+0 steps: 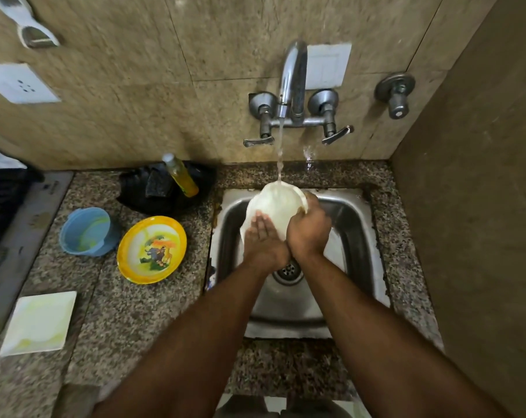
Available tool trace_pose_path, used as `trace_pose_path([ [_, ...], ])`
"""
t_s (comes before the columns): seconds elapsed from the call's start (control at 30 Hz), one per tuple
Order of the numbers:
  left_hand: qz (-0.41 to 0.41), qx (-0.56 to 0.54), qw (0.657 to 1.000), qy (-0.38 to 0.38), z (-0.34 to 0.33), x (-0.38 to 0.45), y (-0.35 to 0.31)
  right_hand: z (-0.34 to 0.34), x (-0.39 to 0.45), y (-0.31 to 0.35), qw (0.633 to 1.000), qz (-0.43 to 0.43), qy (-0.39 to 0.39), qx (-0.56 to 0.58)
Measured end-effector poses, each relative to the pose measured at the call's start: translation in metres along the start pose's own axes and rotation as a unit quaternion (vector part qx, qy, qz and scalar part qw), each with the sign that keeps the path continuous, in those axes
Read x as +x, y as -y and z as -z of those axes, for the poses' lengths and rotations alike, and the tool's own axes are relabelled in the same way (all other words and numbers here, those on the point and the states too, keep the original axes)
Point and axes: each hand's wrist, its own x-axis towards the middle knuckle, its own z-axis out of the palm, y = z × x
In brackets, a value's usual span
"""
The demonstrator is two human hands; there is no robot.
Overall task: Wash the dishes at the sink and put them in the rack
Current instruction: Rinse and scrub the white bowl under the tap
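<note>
Both hands [286, 233] tilt white plate [278, 203] under tap [292, 82].

Wall [135, 101]: beige stone-look tiles, large, dark grout lines. Side wall [473, 206]: plain brown, at right. Countertop [141, 312]: speckled granite, brown and grey. Fittings: white socket plate [19, 83] at left; white switch plate [328, 65] behind the tap.

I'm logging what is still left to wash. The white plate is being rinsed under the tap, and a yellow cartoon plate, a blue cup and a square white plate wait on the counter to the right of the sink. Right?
Not quite: the head view shows the yellow cartoon plate, blue cup and square white plate on the counter left of the sink. The white plate is under the tap.
</note>
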Motion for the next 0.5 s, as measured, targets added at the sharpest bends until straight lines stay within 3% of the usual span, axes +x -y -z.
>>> trace_pose_path([
  [0.1, 0.008, -0.049, 0.998, 0.023, 0.005, -0.002, -0.002, -0.004, 0.005, 0.007, 1.000, 0.027, -0.003, -0.013],
  [0.2, -0.132, -0.018, 0.991, -0.004, 0.005, -0.003, 0.004, 0.002, 0.022, 0.009, 0.999, 0.037, -0.003, -0.011],
  [0.3, -0.172, -0.058, 0.983, -0.002, 0.013, -0.012, 0.012, 0.003, 0.029, 0.010, 0.997, 0.062, 0.001, -0.040],
  [0.5, -0.087, 0.078, 0.993, -0.001, 0.018, 0.004, 0.028, -0.001, 0.021, -0.002, 0.997, 0.067, 0.025, -0.033],
])
